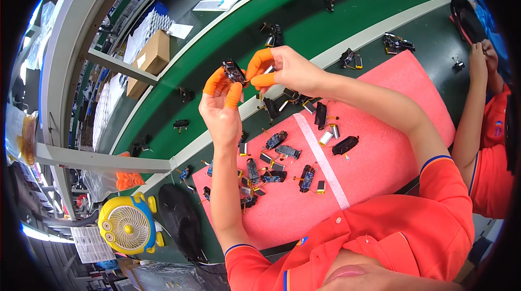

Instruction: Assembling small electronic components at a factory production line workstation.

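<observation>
My left hand [221, 109], with orange finger cots, pinches a small black electronic module [233, 72] above the rail of the green conveyor. Close beside it on the right, my right hand [287, 71] is closed, orange cots on its thumb and finger. A small silvery battery [269, 69] shows between those fingers, partly covered by them. Thin wire ends seem to run from the module toward the right fingertips; they are too small to follow. Below my arms, a pink foam mat [380, 155] carries several similar black modules [306, 178] with silver batteries [325, 138] and wires.
More modules lie along the green conveyor belt [304, 17] and its pale rail. A yellow and blue fan [128, 226] and a black pouch-like item [182, 220] stand left of the mat. A cardboard box [154, 55] sits beyond. At the right, a co-worker's hands [483, 58] work nearby.
</observation>
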Motion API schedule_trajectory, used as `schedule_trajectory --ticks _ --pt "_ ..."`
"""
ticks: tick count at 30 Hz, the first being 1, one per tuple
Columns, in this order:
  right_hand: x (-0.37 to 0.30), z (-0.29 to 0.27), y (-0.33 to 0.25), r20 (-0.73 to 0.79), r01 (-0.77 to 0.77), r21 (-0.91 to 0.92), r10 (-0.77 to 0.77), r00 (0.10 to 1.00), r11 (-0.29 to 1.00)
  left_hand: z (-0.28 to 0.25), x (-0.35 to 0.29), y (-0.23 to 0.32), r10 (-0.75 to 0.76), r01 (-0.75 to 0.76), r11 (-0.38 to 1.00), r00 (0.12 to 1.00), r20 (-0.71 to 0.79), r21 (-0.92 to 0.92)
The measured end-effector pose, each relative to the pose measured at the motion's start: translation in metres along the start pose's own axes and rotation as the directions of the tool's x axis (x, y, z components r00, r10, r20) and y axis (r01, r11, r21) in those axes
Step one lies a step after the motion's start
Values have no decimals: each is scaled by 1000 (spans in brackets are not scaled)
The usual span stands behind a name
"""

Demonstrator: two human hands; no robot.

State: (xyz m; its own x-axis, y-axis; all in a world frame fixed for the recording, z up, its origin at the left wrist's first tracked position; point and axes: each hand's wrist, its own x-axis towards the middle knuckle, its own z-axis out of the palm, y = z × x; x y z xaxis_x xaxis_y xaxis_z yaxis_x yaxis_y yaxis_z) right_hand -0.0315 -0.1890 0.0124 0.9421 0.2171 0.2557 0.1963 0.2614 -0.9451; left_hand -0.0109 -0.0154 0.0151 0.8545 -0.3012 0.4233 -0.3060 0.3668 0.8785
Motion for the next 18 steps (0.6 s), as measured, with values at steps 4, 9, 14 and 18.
schedule_trajectory --ticks 4,9,14,18 --pt "-5 5 0 -42 307 -484 -373 927 820 -1 0 4 -135 138 985 990 43 -101" --pt "-5 3 3 23 455 -644 -579 815 615 5 -3 9 -187 192 979 979 79 -74" --pt "-7 5 2 42 485 -610 -586 810 626 -9 4 3 -300 317 899 948 103 -303" --pt "-9 8 -4 -34 347 -519 -424 905 781 -10 2 0 -297 310 873 950 93 -376"
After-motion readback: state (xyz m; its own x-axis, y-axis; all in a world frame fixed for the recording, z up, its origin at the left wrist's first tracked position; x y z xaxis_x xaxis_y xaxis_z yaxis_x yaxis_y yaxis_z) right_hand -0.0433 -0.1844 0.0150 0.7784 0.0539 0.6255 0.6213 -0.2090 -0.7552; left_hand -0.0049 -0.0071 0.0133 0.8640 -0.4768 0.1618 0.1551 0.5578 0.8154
